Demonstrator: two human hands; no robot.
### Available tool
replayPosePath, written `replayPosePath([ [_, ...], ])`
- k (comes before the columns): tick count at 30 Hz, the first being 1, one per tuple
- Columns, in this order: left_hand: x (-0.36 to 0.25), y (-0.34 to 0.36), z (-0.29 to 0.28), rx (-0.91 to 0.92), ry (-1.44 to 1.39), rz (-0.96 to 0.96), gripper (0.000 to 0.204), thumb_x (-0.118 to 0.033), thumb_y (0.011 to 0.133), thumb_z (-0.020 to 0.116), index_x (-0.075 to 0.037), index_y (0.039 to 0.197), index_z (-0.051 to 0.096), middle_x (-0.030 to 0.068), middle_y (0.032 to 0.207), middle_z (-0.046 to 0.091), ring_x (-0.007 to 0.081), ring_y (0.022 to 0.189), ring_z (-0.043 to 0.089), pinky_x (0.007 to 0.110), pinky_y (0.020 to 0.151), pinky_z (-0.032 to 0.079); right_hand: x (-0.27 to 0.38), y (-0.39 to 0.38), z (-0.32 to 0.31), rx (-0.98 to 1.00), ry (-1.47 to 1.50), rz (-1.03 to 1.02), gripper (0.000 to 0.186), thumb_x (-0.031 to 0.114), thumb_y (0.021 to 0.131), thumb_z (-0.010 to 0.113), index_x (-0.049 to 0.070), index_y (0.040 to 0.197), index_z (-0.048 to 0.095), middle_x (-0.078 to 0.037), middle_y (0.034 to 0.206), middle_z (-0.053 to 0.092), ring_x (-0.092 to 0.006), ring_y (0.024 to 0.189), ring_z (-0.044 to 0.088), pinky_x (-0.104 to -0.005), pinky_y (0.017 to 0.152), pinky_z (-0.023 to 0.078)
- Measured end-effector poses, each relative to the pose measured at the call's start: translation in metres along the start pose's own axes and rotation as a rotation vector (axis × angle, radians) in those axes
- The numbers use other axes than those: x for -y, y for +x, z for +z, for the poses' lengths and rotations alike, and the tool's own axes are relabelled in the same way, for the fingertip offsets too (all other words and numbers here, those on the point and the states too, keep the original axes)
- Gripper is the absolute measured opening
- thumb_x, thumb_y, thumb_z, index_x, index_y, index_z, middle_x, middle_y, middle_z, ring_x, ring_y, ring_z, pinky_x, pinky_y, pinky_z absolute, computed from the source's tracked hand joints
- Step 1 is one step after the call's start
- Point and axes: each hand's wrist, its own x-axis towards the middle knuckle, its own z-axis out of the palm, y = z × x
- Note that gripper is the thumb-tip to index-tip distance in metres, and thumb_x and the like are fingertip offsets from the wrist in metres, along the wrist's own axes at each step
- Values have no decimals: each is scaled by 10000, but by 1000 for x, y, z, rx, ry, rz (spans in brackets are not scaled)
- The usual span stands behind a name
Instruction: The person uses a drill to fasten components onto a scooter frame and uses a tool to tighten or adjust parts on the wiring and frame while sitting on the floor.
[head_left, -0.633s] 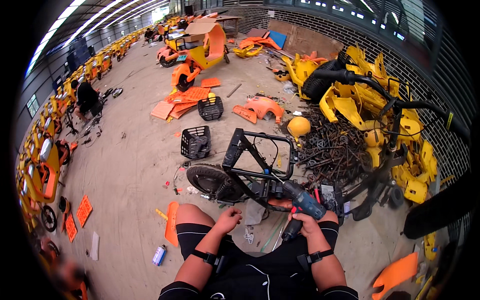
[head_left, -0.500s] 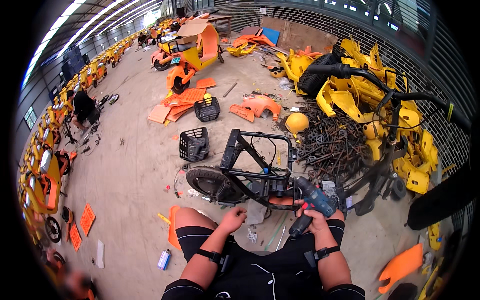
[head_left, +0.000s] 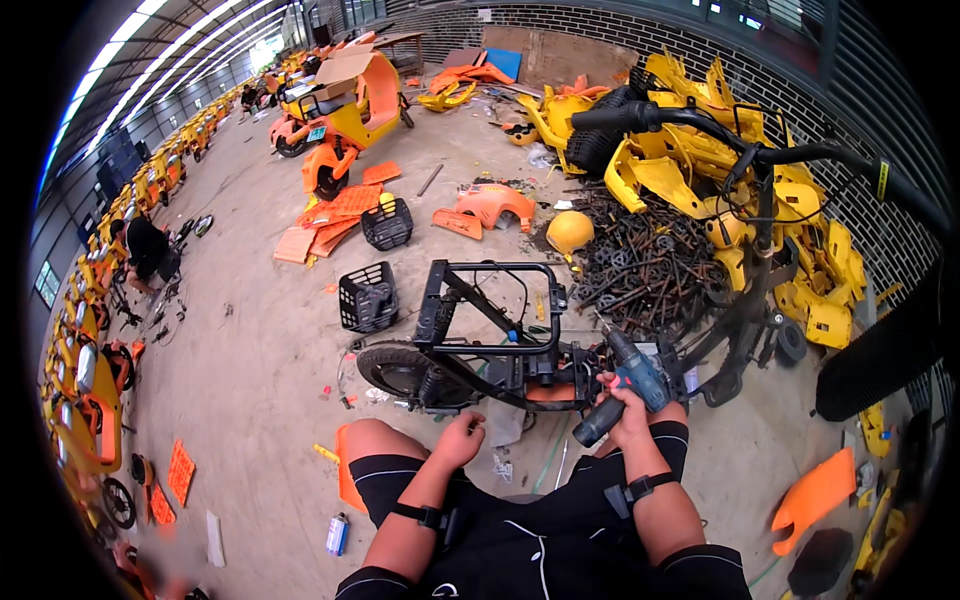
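Long shed, dusty concrete floor (head_left: 260,380), brick wall (head_left: 810,125) to the right. Right hand (head_left: 630,412) gripping a drill (head_left: 645,380) above the right knee, beside a stripped scooter frame (head_left: 490,349). Left hand (head_left: 460,440) curled over the left knee; cannot tell if anything small is pinched. Beyond: near black basket (head_left: 352,300), dark contents unclear; farther basket (head_left: 387,235), yellow showing at its top. Heaped yellow panels (head_left: 665,180) by the wall.
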Motion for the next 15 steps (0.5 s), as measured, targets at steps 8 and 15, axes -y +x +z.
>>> replayPosePath([
  [8, -32, -22, -2, 171, 69, -97, 306, -194, 937, 633, -35, 1197, 654, 179, 1017, 715, 325, 905, 703, 396, 818, 556, 2, -15, 7, -11, 269, 85, 439, 163, 838, 582, 50, 1262, 603, -124, 1258, 647, -228, 870, 619, -410, 819, 518],
  [15, -40, -63, 17, 543, 146, -206, 344, -235, 942, 629, -46, 1229, 642, 176, 1022, 715, 358, 951, 691, 422, 841, 549, 9, -60, 28, -230, 394, 215, 473, 234, 812, 625, 79, 1254, 568, -84, 1069, 601, -211, 858, 590, -417, 837, 491],
])
